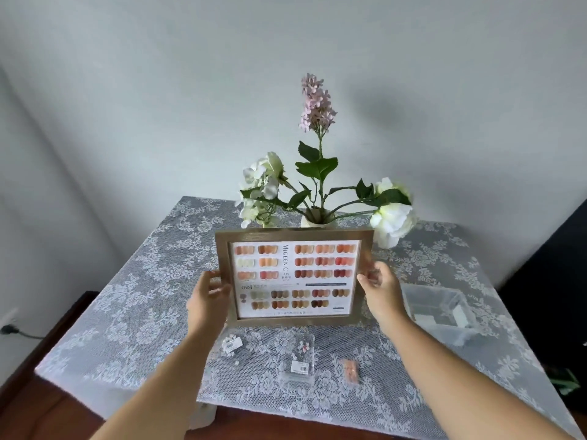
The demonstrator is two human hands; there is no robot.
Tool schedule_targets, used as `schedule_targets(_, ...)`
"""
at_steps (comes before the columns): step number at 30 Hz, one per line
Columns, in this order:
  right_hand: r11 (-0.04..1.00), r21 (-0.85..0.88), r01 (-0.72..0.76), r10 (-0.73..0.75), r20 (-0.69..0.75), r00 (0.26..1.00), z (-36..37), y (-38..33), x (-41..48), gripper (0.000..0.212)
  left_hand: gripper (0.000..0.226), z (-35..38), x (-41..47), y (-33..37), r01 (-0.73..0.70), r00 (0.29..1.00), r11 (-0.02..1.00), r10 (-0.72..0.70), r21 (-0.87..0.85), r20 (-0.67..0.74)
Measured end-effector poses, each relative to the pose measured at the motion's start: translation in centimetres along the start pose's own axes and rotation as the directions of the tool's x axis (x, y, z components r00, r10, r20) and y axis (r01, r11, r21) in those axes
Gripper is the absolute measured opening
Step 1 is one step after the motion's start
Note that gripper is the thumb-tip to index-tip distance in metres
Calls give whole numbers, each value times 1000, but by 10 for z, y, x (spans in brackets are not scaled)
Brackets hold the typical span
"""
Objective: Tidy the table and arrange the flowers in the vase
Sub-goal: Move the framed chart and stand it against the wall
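A gold-edged picture frame (294,276) showing a chart of nail colours is held upright above the table (133,281), which wears a grey lace cloth. Behind it stands a pale vase (314,218) holding a tall pink flower spike (313,101), white blooms (262,182) leaning left and a large white bloom (393,221) drooping right. Near the front edge lie three small packets (296,365), and a clear plastic box (440,308) sits on the right.

Picture frame (293,277) held up by left hand (208,296) and right hand (381,290), flowers (317,173) in vase (314,217) behind, lace table (143,281)
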State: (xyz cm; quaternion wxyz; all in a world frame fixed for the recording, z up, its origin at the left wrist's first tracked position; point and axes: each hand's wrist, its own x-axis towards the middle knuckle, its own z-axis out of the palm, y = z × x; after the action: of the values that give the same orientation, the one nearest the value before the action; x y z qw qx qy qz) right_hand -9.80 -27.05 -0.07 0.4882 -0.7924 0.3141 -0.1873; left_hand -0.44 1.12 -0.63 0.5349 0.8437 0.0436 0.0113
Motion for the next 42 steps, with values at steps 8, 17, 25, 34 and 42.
schedule_targets(8,980,148,132,-159,187,969,66,-58,-28,15,20,-104,-18,-20,36,986,997,-47,-72,-159)
schedule_targets(17,960,212,181,-237,276,931,180,-141,-68,12,22,-232,22,-53,44,954,994,-73,-104,-291)
schedule_targets(25,958,214,190,-241,248,938,256,-197,-65,11,14,-297,113,-71,24,973,999,-30,-30,-231)
schedule_targets(34,978,109,177,-192,138,972,272,-195,6,15,13,-249,199,-55,8,994,1000,-11,-28,-107)
schedule_targets(42,991,14,131,-131,41,990,286,-165,71,13,24,-187,252,-44,9,999,999,-8,31,-39)
